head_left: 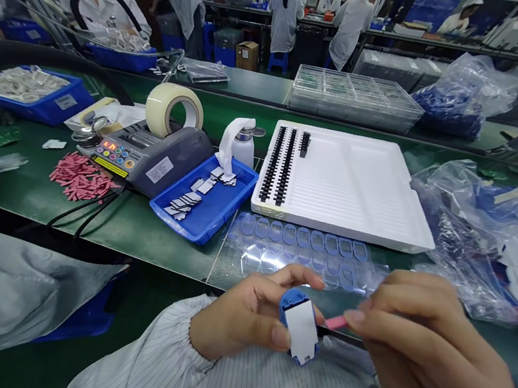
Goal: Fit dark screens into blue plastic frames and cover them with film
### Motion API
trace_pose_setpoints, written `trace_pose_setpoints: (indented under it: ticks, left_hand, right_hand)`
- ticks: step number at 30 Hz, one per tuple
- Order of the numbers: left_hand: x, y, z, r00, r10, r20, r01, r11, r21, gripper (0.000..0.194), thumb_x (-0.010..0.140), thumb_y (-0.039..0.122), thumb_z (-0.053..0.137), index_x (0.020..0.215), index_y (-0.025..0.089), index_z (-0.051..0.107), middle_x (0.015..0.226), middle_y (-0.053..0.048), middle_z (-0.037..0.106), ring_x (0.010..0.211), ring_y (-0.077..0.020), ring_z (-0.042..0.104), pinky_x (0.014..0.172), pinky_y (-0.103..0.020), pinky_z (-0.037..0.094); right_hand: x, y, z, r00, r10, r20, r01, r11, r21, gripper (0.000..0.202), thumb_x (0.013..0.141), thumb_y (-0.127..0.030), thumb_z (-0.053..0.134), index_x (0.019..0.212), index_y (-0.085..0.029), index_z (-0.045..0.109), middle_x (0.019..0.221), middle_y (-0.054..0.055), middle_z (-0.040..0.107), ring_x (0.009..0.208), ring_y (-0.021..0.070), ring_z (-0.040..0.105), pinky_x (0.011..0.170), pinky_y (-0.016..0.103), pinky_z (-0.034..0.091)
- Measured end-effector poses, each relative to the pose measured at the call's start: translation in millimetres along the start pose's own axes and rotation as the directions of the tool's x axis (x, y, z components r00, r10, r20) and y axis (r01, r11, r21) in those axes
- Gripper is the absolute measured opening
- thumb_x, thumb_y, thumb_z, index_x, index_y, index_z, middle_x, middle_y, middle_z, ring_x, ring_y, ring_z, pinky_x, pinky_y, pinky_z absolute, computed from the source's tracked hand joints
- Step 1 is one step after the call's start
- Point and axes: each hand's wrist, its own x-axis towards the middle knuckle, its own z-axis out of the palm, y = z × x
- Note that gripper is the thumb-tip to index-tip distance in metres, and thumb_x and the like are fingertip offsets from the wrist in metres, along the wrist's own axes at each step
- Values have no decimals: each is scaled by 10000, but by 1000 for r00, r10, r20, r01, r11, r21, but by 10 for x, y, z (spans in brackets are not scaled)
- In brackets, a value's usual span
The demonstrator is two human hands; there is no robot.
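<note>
Between the thumb and fingers of my left hand [250,316] is a small blue part [293,299] with a white rectangular pad [302,330] on its face. Just to its right, my right hand [432,351] pinches a small pink strip [335,322], whose free end points at the blue part's edge. Both hands are held low, in front of the bench's near edge. Beyond them, a clear sheet with blue oval outlines [298,254] lies on the green bench.
A white tray [354,191] with rows of black pieces stands behind the sheet. Left are a blue tray [203,227], a tape dispenser [170,158] and pink strips [81,177]. Plastic bags [476,239] lie right. A co-worker's sleeve [6,290] is at lower left.
</note>
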Motion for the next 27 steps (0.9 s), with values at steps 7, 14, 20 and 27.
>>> trace_pose_setpoints:
  ticks: [7,14,20,27]
  left_hand:
    - [-2,5,18,1000,-11,-1,11,1000,-16,314,613,415,784,853,214,756,1185,-99,472,1257,-326,334,998,-435,368]
    - [3,6,13,1000,-26,-1,26,999,-21,314,608,404,789,849,206,752,1187,-91,464,1210,-305,381,962,-400,393]
    - [14,42,17,1000,-25,-7,26,1000,18,219,640,383,771,747,194,745,1132,-90,498,1263,-312,338,999,-393,370]
    - [0,106,5,1000,16,2,-17,998,60,214,649,391,758,700,185,733,1098,-86,485,1264,-321,336,1036,-422,332]
  right_hand:
    - [91,-18,129,1000,-20,-11,20,999,37,290,756,109,528,934,-114,576,852,57,516,798,150,457,673,310,415]
    - [58,-6,120,1000,-14,7,14,999,35,280,774,100,540,947,-115,584,867,59,535,812,149,465,697,310,419]
    - [41,-17,142,993,-49,109,42,997,61,279,855,-15,489,1080,-160,570,930,70,588,870,179,498,726,332,462]
    - [62,9,155,971,-118,207,97,989,108,393,860,-7,474,1226,-133,540,1092,86,588,1063,189,488,870,299,468]
